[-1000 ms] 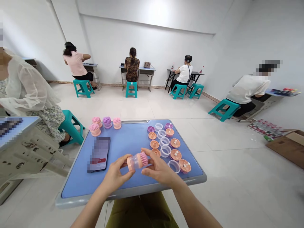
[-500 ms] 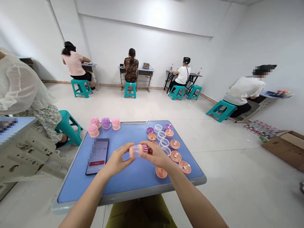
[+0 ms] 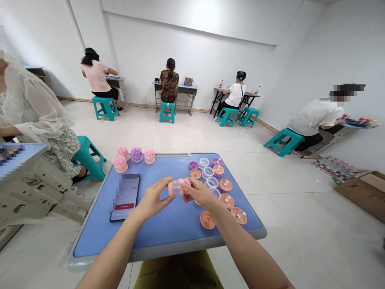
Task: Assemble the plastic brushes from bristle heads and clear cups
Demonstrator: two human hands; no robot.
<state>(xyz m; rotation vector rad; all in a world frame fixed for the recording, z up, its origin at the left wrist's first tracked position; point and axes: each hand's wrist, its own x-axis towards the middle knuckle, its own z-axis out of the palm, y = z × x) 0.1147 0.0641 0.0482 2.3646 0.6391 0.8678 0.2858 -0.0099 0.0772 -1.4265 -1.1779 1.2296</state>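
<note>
while left hand (image 3: 152,200) grips brush (image 3: 177,187), right (image 3: 201,194) does too.

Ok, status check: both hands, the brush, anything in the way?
Left hand gripping peach base, right hand at pink bristle end. Brush sideways above the desk. Closest clutter: peach cap near right hand; phone left of left hand.
</note>
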